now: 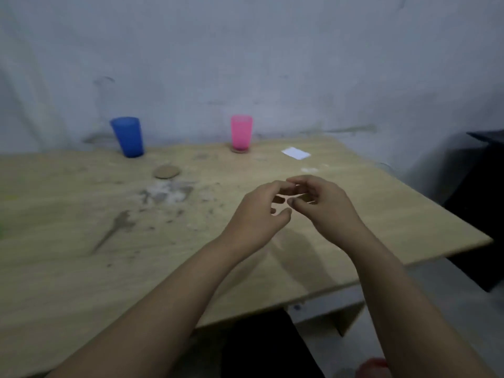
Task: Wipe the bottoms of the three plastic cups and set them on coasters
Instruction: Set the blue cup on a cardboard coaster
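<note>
Both hands are held together above the right part of the wooden bench (81,268), with the fingertips almost meeting. The left hand (255,216) has its fingers (272,186) curled loosely and they grasp nothing that I can see. The right hand (324,203) has its fingers (297,181) bent inward too; something small and pale may sit between them, but the picture is too blurred to tell if they hold it.

The pink cup (241,132) stands upright far beyond the fingers, a little to their left, on a round coaster (240,150) near the wall. The blue cup (127,137) stands upright far to the left of the fingers, directly on the bench at its back edge. A second coaster (166,171) lies bare between the blue cup and the hands, near the cup but not touching it. I cannot find a third cup with certainty.

A white paper (296,153) lies flat beyond the fingers, slightly to their right. Grey stains (166,193) mark the bench to the left of the left hand
</note>
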A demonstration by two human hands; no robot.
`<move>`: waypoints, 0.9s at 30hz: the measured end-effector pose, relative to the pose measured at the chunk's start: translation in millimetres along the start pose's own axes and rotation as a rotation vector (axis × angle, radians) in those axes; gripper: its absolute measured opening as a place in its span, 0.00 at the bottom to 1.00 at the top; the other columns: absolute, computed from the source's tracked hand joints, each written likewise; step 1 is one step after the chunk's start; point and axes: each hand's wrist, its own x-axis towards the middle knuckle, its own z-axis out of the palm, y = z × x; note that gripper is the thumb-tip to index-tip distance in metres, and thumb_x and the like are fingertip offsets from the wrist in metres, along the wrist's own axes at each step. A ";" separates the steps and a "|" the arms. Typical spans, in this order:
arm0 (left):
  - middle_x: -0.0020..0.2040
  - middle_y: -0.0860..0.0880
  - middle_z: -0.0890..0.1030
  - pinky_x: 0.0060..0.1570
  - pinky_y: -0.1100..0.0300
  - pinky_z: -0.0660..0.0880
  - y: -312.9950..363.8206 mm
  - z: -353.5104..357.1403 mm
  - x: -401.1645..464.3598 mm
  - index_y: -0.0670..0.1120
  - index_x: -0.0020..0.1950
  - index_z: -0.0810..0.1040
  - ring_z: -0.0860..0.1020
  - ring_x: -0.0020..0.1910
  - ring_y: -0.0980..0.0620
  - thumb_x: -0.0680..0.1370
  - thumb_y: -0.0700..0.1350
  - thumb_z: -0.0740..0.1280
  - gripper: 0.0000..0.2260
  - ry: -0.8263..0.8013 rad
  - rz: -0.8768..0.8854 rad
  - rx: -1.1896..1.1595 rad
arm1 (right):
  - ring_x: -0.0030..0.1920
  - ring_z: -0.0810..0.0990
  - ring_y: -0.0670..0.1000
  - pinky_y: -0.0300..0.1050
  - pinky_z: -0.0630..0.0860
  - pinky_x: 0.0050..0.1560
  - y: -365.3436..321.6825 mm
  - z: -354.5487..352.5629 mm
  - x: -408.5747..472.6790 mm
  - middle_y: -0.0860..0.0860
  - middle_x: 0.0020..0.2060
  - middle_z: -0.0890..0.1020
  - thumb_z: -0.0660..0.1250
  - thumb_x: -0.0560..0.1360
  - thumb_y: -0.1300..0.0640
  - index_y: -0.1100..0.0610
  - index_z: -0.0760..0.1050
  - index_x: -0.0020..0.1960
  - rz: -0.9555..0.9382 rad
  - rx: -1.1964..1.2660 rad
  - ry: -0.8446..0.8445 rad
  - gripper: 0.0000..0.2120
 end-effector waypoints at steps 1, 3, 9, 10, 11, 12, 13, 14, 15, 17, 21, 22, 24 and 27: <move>0.59 0.53 0.78 0.50 0.63 0.75 -8.4 -21.1 -2.5 0.49 0.61 0.75 0.77 0.54 0.58 0.74 0.37 0.66 0.17 0.031 -0.017 0.024 | 0.40 0.81 0.40 0.29 0.74 0.42 -11.2 16.5 11.1 0.43 0.45 0.83 0.69 0.70 0.63 0.47 0.77 0.53 -0.030 0.010 -0.036 0.15; 0.59 0.53 0.77 0.50 0.62 0.75 -23.5 -58.5 -8.4 0.50 0.62 0.75 0.77 0.54 0.59 0.74 0.38 0.66 0.17 0.090 -0.053 0.055 | 0.43 0.81 0.41 0.33 0.76 0.45 -29.3 48.2 30.2 0.44 0.46 0.83 0.69 0.71 0.62 0.48 0.77 0.55 -0.076 0.025 -0.101 0.15; 0.57 0.56 0.78 0.49 0.65 0.75 -62.4 -131.2 -13.9 0.52 0.60 0.75 0.76 0.53 0.62 0.75 0.41 0.67 0.15 0.228 -0.104 0.127 | 0.47 0.81 0.42 0.37 0.78 0.49 -61.6 118.5 74.4 0.46 0.49 0.83 0.69 0.71 0.62 0.51 0.77 0.57 -0.177 0.044 -0.213 0.16; 0.56 0.56 0.78 0.49 0.65 0.75 -68.8 -138.6 -13.3 0.53 0.60 0.76 0.76 0.52 0.62 0.75 0.41 0.67 0.15 0.242 -0.109 0.134 | 0.47 0.81 0.42 0.35 0.77 0.48 -63.6 127.2 80.5 0.47 0.49 0.83 0.69 0.71 0.62 0.51 0.77 0.57 -0.185 0.042 -0.222 0.16; 0.56 0.56 0.78 0.49 0.65 0.75 -74.9 -144.6 -12.2 0.53 0.60 0.76 0.76 0.53 0.62 0.75 0.41 0.67 0.14 0.252 -0.117 0.139 | 0.47 0.81 0.41 0.32 0.76 0.47 -64.8 134.9 85.8 0.47 0.49 0.83 0.69 0.71 0.62 0.51 0.77 0.58 -0.190 0.038 -0.230 0.16; 0.57 0.56 0.78 0.50 0.65 0.75 -82.0 -150.7 -10.6 0.53 0.60 0.76 0.76 0.53 0.62 0.75 0.41 0.67 0.14 0.262 -0.126 0.141 | 0.47 0.81 0.41 0.29 0.75 0.45 -65.5 143.7 92.2 0.46 0.48 0.83 0.69 0.71 0.62 0.51 0.77 0.58 -0.197 0.033 -0.240 0.17; 0.57 0.56 0.78 0.50 0.64 0.75 -89.3 -155.8 -8.4 0.53 0.60 0.76 0.76 0.53 0.62 0.75 0.41 0.67 0.15 0.271 -0.134 0.141 | 0.47 0.80 0.39 0.26 0.73 0.44 -65.8 152.0 98.8 0.46 0.48 0.83 0.69 0.71 0.62 0.51 0.77 0.58 -0.203 0.024 -0.249 0.17; 0.57 0.57 0.77 0.50 0.64 0.75 -95.4 -158.8 -6.3 0.53 0.60 0.76 0.76 0.54 0.61 0.75 0.41 0.67 0.15 0.276 -0.140 0.141 | 0.47 0.79 0.38 0.24 0.72 0.43 -65.5 158.4 103.4 0.45 0.47 0.82 0.69 0.71 0.62 0.51 0.77 0.58 -0.208 0.013 -0.253 0.17; 0.56 0.58 0.77 0.50 0.65 0.75 -101.6 -161.6 -4.2 0.54 0.59 0.76 0.76 0.54 0.61 0.75 0.41 0.67 0.15 0.284 -0.143 0.141 | 0.47 0.78 0.37 0.23 0.70 0.42 -64.9 164.9 108.0 0.43 0.46 0.82 0.69 0.71 0.62 0.50 0.77 0.58 -0.212 0.005 -0.257 0.17; 0.55 0.59 0.77 0.50 0.65 0.74 -114.7 -165.6 0.8 0.57 0.57 0.75 0.76 0.53 0.61 0.75 0.42 0.68 0.14 0.305 -0.152 0.138 | 0.46 0.77 0.35 0.21 0.68 0.41 -62.1 177.3 117.0 0.39 0.44 0.80 0.69 0.71 0.61 0.49 0.76 0.58 -0.212 -0.001 -0.260 0.17; 0.56 0.58 0.76 0.49 0.71 0.71 -145.5 -172.5 17.9 0.57 0.57 0.74 0.74 0.52 0.63 0.75 0.42 0.68 0.15 0.330 -0.202 0.153 | 0.47 0.77 0.35 0.20 0.67 0.41 -52.7 200.3 140.4 0.40 0.46 0.80 0.69 0.72 0.60 0.48 0.76 0.57 -0.184 0.014 -0.254 0.16; 0.56 0.58 0.76 0.48 0.74 0.70 -152.8 -174.4 21.9 0.56 0.58 0.75 0.73 0.51 0.65 0.74 0.42 0.68 0.14 0.333 -0.218 0.171 | 0.47 0.77 0.35 0.21 0.68 0.42 -49.9 204.9 146.1 0.41 0.47 0.81 0.69 0.72 0.60 0.48 0.76 0.58 -0.169 0.024 -0.256 0.16; 0.56 0.58 0.75 0.46 0.78 0.68 -173.1 -181.6 35.4 0.54 0.60 0.75 0.72 0.50 0.67 0.74 0.44 0.68 0.15 0.342 -0.257 0.208 | 0.47 0.78 0.37 0.25 0.70 0.44 -42.9 216.3 165.8 0.43 0.49 0.81 0.69 0.72 0.60 0.49 0.76 0.59 -0.126 0.055 -0.265 0.16; 0.59 0.56 0.75 0.46 0.77 0.64 -201.2 -192.2 51.8 0.53 0.62 0.74 0.72 0.55 0.61 0.74 0.48 0.69 0.17 0.347 -0.325 0.272 | 0.48 0.78 0.40 0.29 0.72 0.46 -32.2 232.5 192.8 0.45 0.50 0.81 0.69 0.72 0.59 0.51 0.76 0.60 -0.083 0.073 -0.259 0.17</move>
